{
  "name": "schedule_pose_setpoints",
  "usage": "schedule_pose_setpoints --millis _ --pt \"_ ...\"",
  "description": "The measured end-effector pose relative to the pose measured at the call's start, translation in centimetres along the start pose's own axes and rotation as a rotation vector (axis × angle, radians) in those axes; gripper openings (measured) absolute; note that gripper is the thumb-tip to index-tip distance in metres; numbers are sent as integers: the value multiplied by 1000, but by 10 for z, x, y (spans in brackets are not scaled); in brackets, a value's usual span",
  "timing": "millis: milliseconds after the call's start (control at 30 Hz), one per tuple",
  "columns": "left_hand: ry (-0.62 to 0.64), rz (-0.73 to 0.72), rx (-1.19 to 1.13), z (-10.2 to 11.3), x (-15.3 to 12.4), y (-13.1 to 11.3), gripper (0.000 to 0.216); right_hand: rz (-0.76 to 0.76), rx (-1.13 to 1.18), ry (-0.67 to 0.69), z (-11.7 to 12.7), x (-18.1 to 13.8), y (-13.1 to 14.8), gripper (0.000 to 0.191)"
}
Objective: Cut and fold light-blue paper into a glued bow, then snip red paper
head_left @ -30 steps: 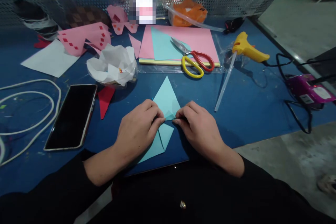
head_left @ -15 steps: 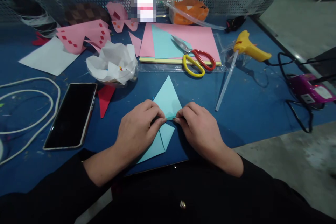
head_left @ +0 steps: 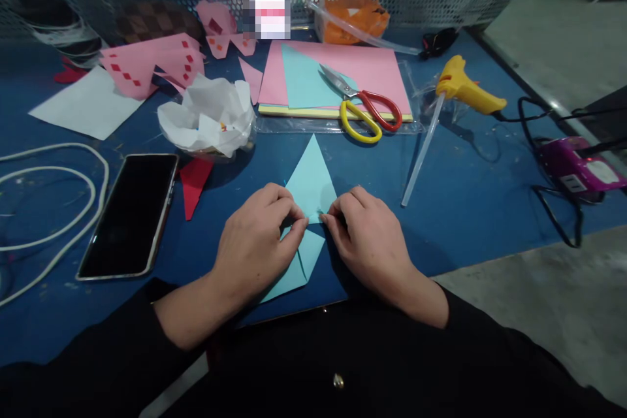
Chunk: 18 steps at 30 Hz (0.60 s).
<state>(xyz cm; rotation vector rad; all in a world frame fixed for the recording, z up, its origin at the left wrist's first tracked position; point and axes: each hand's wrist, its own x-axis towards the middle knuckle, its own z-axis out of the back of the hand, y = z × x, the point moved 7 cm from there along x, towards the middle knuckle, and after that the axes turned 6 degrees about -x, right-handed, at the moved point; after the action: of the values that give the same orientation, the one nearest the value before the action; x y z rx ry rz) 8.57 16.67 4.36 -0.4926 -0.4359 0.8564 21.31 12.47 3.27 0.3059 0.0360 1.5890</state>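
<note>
A light blue folded paper (head_left: 312, 176) lies on the blue table, its pointed end facing away from me. My left hand (head_left: 262, 235) pinches it at the narrow fold between thumb and fingers. On the other side, my right hand (head_left: 369, 238) pinches the right end of the same fold. Below the fold a second light blue flap (head_left: 309, 251) with a crease spreads toward the table edge, partly hidden under my left hand.
Scissors (head_left: 360, 104) rest on a stack of coloured paper (head_left: 382, 68) behind my hands. A yellow glue gun (head_left: 465, 86) stands right. At left lie a phone (head_left: 130, 215), a white cable (head_left: 105, 176), a red paper scrap (head_left: 194, 186) and a paper-lined bowl (head_left: 208, 117).
At the fold, the fingertips of both hands have shifted slightly, and the strip between them looks flatter and lighter. The whole view has moved a little.
</note>
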Motion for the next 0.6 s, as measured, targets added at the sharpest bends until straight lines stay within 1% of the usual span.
schedule_pose_setpoints --millis 133,200,267,300,367,433,500,567,600 --pt "-21 -6 40 2 -2 0 5 1 17 -9 1 0 -1 13" --pt "-37 -65 82 3 -6 -4 10 4 26 -15 2 0 -1 13" --pt "-42 -199 178 3 -11 -12 17 6 36 -25 2 0 -1 12" --pt "-31 -293 245 1 -15 -18 20 6 41 -32 2 0 -1 11" --pt "22 -468 384 -5 -23 -30 27 7 55 -52 2 -1 -2 10" --pt "95 -554 484 -11 -30 -36 32 13 74 -81 3 -3 -3 8" --pt "143 -559 537 -15 -34 -38 36 24 100 -126 8 -6 -3 9" --pt "154 -540 561 -16 -36 -41 37 61 125 -176 14 -11 -2 17" --pt "151 -535 567 -17 -37 -42 38 102 136 -191 17 -14 1 21"
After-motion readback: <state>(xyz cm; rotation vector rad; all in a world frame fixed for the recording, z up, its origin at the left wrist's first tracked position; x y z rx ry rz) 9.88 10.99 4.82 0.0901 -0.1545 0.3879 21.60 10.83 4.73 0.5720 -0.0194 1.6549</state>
